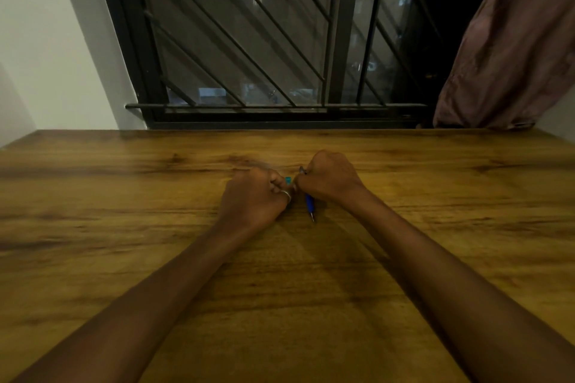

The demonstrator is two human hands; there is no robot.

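Two bare hands meet near the middle of the wooden tabletop (93, 195), a bit closer to its far edge than to its near edge.

The right hand (329, 178) is curled into a fist around a blue pen (309, 203). The blue part of the pen sticks out under the fist. Its thin metal tip points back toward the near edge and is right down by the wood. A dark bit of the pen peeks out at the top of the fist.

The left hand (252, 199) is curled up too. Its fingers pinch a small teal piece (288, 180), which sits right between the two hands. It is too small to tell what the piece is. The left hand has a silver ring (287, 194) on one finger. The two hands are so close that they almost touch, and I cannot tell if they do.

Both arms stretch over the tabletop from the near edge.

Past the far edge is a dark window (249, 40) with slanted black bars. A brown curtain (513, 55) hangs by the far right corner. A white wall (46, 40) stands by the far left corner.
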